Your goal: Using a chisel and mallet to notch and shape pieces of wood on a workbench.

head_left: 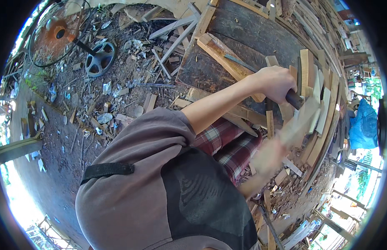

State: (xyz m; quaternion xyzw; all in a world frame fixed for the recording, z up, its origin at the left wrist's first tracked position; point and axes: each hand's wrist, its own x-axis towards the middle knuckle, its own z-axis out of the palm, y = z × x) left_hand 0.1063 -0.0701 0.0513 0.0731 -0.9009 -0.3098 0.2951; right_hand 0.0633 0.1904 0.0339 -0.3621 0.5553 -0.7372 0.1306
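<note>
My left hand [276, 83] is closed round a chisel, whose dark handle end [294, 100] sticks out past the fingers. The chisel's thin grey blade [240, 62] reaches along the top of a wooden beam [222, 56], which lies slanted on a dark plank bench [260, 35]. My right hand [270, 154], smeared by motion, grips a pale wooden mallet [301, 121]. Blur hides the mallet's exact shape; its far end is close to the chisel handle. My legs in plaid trousers [226, 141] show below the left forearm.
Upright and stacked boards [320, 100] crowd the bench's right side. Wood offcuts and litter [106, 118] cover the dirt floor. A wheel with spokes [100, 59] stands at the far left, and a blue sack [364, 125] hangs at the far right.
</note>
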